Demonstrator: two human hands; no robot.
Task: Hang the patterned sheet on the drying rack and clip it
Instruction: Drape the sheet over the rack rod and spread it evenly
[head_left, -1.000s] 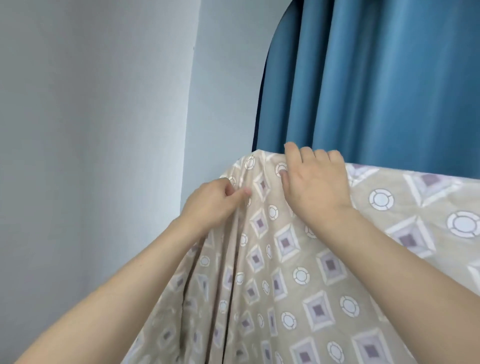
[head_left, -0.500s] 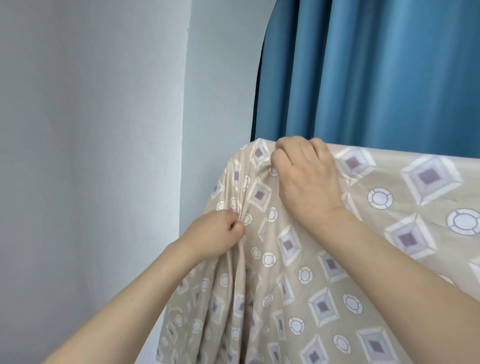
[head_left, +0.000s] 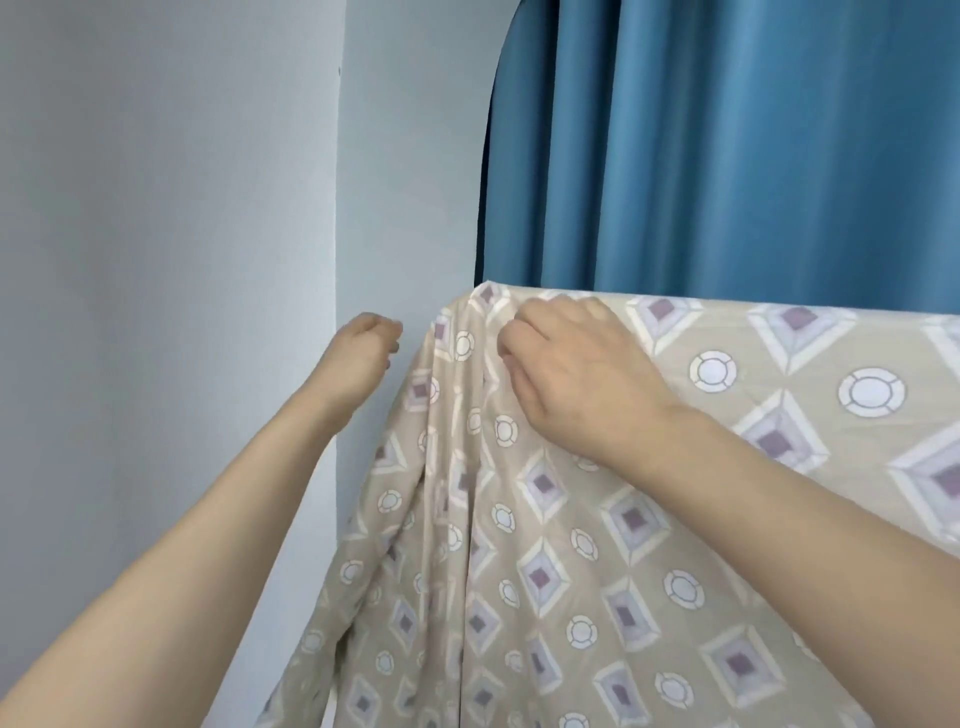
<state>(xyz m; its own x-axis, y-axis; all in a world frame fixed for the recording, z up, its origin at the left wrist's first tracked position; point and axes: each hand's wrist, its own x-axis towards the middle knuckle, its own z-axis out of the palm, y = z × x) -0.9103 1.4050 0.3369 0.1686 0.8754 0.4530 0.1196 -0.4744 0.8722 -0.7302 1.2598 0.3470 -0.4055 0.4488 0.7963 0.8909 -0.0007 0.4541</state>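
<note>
The beige patterned sheet (head_left: 597, 545), printed with diamonds and circles, hangs over a straight horizontal top edge; the drying rack beneath it is hidden. My right hand (head_left: 566, 384) lies on the sheet near its upper left corner, fingers curled and thumb pinching the fabric just below the top edge. My left hand (head_left: 363, 353) is in the air just left of the sheet's left edge, apart from it, with curled fingers and nothing in them. No clip shows.
A blue curtain (head_left: 727, 145) hangs directly behind the sheet. A pale grey wall (head_left: 156, 260) with a corner fills the left side, close to the sheet's left edge.
My left hand has let go of the bunched fabric and moved up and left, off the sheet. My right hand stays gripping near the top corner; the sheet's left side now hangs free.
</note>
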